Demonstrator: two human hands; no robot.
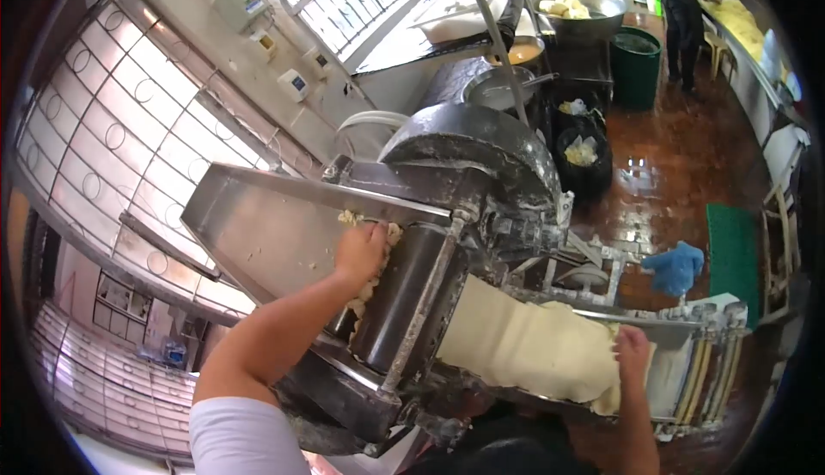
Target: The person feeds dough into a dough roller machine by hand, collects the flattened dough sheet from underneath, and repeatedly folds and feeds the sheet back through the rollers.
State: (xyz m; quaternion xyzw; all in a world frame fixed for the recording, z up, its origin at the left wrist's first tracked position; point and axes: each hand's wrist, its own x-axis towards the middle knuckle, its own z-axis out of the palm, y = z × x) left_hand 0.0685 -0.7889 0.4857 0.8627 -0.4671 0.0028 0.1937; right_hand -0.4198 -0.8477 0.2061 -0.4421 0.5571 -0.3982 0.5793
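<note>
My left hand point(363, 250) is at the feed side of a dough roller machine, fingers curled in on a ragged strip of dough scraps point(364, 293) along the roller. The dark metal roller point(397, 295) lies just right of that hand. A wide pale dough sheet point(524, 337) comes out on the other side and lies along the outfeed tray point(675, 363). At the sheet's far end, my right hand point(632, 355) has its fingers bent around the edge of the dough. Its fingertips are partly hidden.
The metal feed chute point(266, 226) holds a few crumbs. A large round guard point(473, 144) rises behind the rollers. Beyond are a green bin point(636, 67), a blue cloth point(675, 267), a green mat point(733, 252) and a bowl of dough point(593, 20). Another person point(683, 20) stands at a far table.
</note>
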